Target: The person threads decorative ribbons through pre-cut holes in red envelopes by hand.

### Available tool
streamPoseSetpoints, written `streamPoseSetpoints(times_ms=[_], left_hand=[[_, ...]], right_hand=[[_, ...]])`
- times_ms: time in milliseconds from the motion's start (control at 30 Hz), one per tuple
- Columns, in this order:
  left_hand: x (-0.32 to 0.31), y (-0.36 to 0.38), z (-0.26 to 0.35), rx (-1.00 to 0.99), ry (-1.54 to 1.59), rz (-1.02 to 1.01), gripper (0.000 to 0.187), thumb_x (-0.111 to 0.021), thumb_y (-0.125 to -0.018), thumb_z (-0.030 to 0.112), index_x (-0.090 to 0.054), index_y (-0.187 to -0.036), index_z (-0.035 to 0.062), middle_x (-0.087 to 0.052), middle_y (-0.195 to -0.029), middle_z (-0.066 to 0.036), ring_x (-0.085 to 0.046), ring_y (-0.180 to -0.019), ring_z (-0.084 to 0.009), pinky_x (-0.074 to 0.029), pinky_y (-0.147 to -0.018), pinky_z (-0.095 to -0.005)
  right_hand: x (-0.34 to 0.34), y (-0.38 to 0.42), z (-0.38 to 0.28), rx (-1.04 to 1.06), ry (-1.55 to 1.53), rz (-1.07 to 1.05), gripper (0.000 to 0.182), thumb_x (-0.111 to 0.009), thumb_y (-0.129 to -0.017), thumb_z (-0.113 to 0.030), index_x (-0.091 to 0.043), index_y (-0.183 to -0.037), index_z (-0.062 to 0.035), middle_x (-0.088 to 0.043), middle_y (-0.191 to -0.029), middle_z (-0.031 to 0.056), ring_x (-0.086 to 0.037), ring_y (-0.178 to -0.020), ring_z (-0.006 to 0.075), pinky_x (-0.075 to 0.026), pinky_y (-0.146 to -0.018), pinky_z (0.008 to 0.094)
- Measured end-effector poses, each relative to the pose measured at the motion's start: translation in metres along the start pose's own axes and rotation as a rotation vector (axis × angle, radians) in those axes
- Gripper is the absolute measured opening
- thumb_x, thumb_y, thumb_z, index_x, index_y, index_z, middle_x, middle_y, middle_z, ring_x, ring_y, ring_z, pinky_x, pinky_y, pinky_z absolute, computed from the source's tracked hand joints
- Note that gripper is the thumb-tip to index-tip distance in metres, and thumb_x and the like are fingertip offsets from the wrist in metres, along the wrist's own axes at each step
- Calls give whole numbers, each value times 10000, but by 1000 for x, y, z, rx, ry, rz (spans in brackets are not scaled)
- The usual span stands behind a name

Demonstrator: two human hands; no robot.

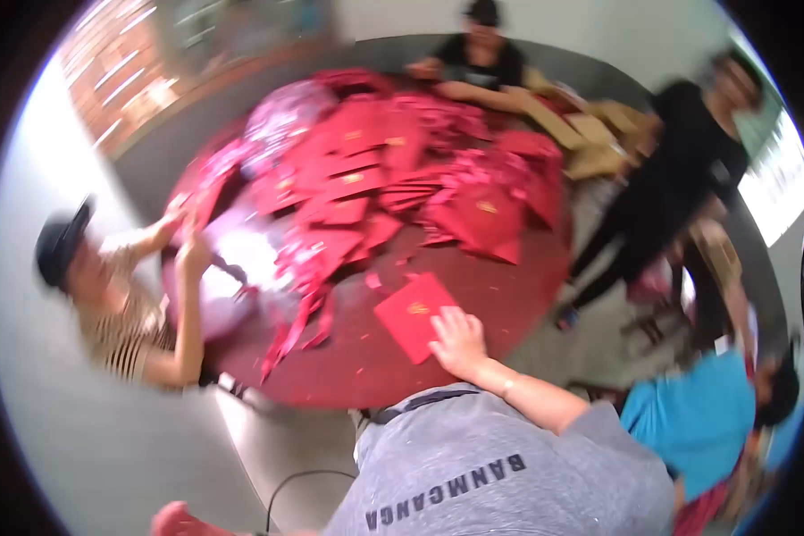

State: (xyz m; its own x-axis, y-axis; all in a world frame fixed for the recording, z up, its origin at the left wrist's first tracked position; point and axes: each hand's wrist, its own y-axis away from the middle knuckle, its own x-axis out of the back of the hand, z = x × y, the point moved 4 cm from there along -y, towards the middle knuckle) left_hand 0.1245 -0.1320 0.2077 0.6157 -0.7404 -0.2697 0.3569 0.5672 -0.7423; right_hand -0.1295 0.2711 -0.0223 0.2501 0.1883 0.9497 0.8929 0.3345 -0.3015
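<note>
My right hand (460,344) lies palm down on the lower right part of a flat, square red paper piece (406,311) with a small gold emblem. Its fingers are stretched out, and part of the piece is hidden under them. The piece rests on the dark red round table (348,375), close to my body. At the bottom left edge is a reddish, blurred shape that looks like my left hand (183,523). It is cut off by the frame, away from the table, and its fingers cannot be made out.
Several similar red pieces are heaped across the table in a pile (348,170), with pink-red ribbons (299,322) trailing nearer. A person in a cap (129,322) handles something red at left. Others are at the back and right. Cardboard (590,143) is at the back right.
</note>
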Motion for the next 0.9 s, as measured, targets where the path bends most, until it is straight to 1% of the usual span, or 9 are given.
streamPoseSetpoints(times_ms=[67,200,400,467,500,533,600,667,900], left_hand=[[11,-16,41,-351,124,271,339,-598,-907,255,-611,-1144,13,-618,-1174,-135,-550,-1142,-278,-427,-927,-415],[51,-9,32,-727,526,868,117,-457,-818,-10,-552,-778,46,-546,-732,-54,-510,-649,-158,-407,-594,-287],[-30,-72,-39,-320,478,653,68,-524,-870,14,-581,-835,29,-585,-810,-63,-546,-742,-173,-418,-620,-282],[-80,-65,-80,-212,-500,419,71,-565,-862,-13,-618,-889,26,-594,-846,-45,-559,-760,-136,-452,-639,-255],[-101,-58,-111,77,-96,302,124,-583,-852,-47,-653,-901,42,-608,-885,-30,-560,-761,-92,-468,-638,-215],[-122,-38,-143,365,-236,55,117,-571,-867,-32,-658,-882,45,-608,-893,-19,-554,-763,-85,-465,-635,-208],[-144,20,-213,320,-512,-553,212,-689,-821,106,-656,-1012,22,-632,-972,-67,-610,-830,-175,-500,-731,-291],[-155,61,-236,3,-994,-676,234,-704,-773,125,-659,-983,33,-627,-979,-120,-602,-888,-271,-499,-781,-377],[-129,108,-288,155,-1191,-767,74,-648,-802,99,-629,-872,85,-604,-868,-106,-567,-864,-314,-478,-768,-399]], right_hand=[[-6,0,4,-13,-27,-14,551,-580,-870,-387,-523,-1312,-63,-447,-1413,187,-359,-1342,323,-283,-1047,528],[-25,2,12,22,35,-11,567,-568,-894,-384,-491,-1351,-58,-420,-1440,181,-327,-1370,332,-266,-1072,541],[-20,6,11,37,-11,-5,537,-564,-915,-359,-490,-1350,-51,-424,-1435,190,-360,-1349,347,-276,-1070,528],[-16,7,10,11,-53,-18,538,-562,-922,-358,-479,-1361,-59,-421,-1441,190,-354,-1357,344,-275,-1076,515],[-14,8,7,7,-62,1,523,-567,-917,-362,-504,-1338,-57,-436,-1428,185,-372,-1341,333,-285,-1061,503],[-11,9,2,-4,-58,-10,523,-567,-917,-362,-504,-1338,-57,-436,-1428,185,-372,-1341,333,-285,-1061,503],[-3,8,-13,12,-84,-24,510,-572,-912,-369,-528,-1313,-57,-450,-1417,180,-386,-1328,325,-294,-1044,486],[-2,2,-25,-6,-92,-26,517,-583,-894,-382,-546,-1295,-56,-468,-1396,175,-389,-1318,317,-287,-1030,479],[18,-16,-50,124,-146,24,460,-588,-899,-313,-551,-1283,-63,-470,-1400,145,-366,-1339,323,-240,-1082,518]])
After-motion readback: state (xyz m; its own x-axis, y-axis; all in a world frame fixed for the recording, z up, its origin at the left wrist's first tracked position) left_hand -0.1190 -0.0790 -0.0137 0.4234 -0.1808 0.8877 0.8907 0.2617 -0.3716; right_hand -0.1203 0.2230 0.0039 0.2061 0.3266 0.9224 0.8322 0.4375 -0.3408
